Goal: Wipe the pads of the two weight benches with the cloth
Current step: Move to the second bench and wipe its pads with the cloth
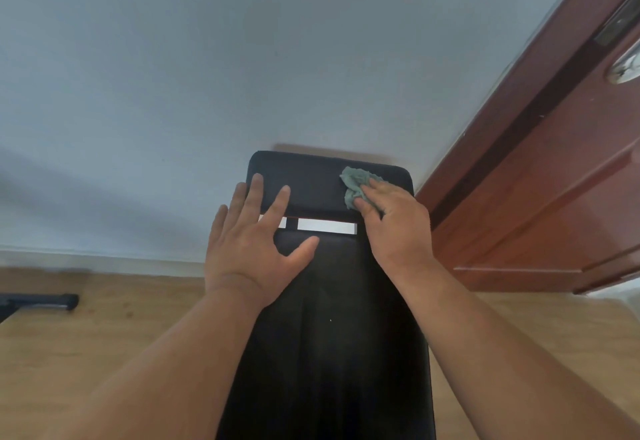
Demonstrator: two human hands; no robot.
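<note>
Right hand (391, 218) pinching cloth (355, 185), left hand (251, 235) flat on pad (311, 180)

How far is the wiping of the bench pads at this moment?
Done: cannot tell; no pad shows wipe marks. In hand: the right hand presses the cloth on the far pad, while the left hand lies flat across the gap. Left: probably the near pad and a second bench, not in view.

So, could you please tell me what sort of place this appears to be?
Probably a room in a home used for exercise: a black padded weight bench stands on a light wood-look floor, against a plain pale wall, beside a reddish-brown wooden door.
</note>
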